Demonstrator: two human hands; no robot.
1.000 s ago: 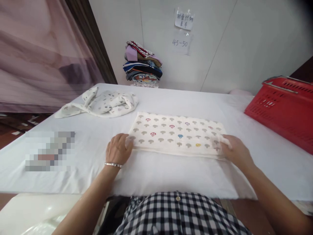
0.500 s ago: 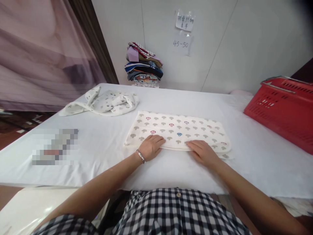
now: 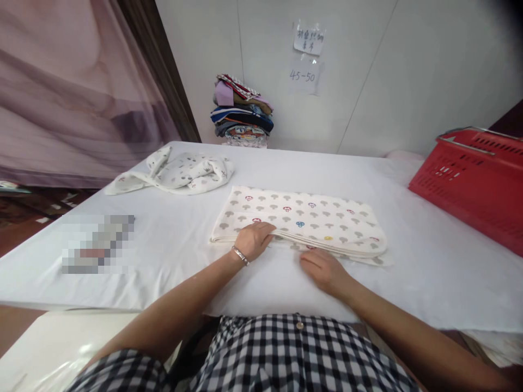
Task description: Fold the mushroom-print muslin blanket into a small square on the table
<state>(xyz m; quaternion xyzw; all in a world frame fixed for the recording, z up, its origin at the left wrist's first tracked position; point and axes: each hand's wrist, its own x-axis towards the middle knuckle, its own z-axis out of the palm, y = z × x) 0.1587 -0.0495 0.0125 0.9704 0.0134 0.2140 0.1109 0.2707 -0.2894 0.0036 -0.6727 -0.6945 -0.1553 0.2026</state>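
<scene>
A folded white cloth (image 3: 298,218) printed with grey, red, blue and yellow mushrooms lies in front of me on the table. My left hand (image 3: 254,242), with a silver bracelet at the wrist, is closed on its near edge left of centre, where stacked layers show. Further right and closer to me, my right hand (image 3: 324,271) has its fingers curled at the edge of the lower layer, below the raised upper layers. Its fingertips are partly hidden.
A crumpled white patterned cloth (image 3: 183,173) lies at the far left of the white-covered table (image 3: 171,245). A red plastic basket (image 3: 474,190) stands at the right. Behind the table rises a stack of folded fabrics (image 3: 243,114). A blurred-out object (image 3: 100,245) lies at left.
My right hand has moved left and toward me, off the top of the cloth to its lower edge. The upper layers' near edge now stands slightly raised between the hands.
</scene>
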